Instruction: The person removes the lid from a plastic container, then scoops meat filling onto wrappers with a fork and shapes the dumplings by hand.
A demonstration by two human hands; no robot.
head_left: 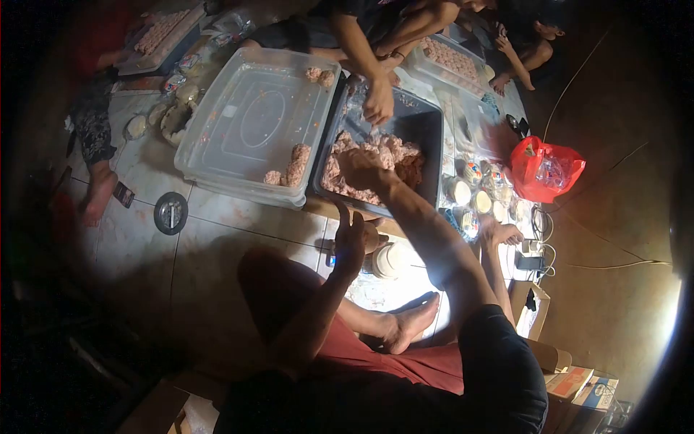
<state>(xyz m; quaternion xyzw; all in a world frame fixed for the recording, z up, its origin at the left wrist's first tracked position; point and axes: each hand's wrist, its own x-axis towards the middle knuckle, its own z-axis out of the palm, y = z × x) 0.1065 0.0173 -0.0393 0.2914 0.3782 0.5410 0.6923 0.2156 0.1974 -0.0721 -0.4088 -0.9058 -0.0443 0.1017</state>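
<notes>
My right hand reaches into a dark rectangular tub and touches a pinkish minced meat mixture. Its fingers blend into the mixture, so their grip is hidden. In front of the tub, my left hand is raised, open, with fingers stretched upward and nothing visible in it. Beside it is a pale-lidded jar. To the left of the tub stands a clear plastic container with a meat roll and a few lumps near its right side. Another person's hand hangs over the tub's far end.
Several lidded jars and a red plastic bag stand at the right. Cables and a power adapter lie by the wall. Farther back are trays of shaped meat pieces. A dark round lid lies on the tiles.
</notes>
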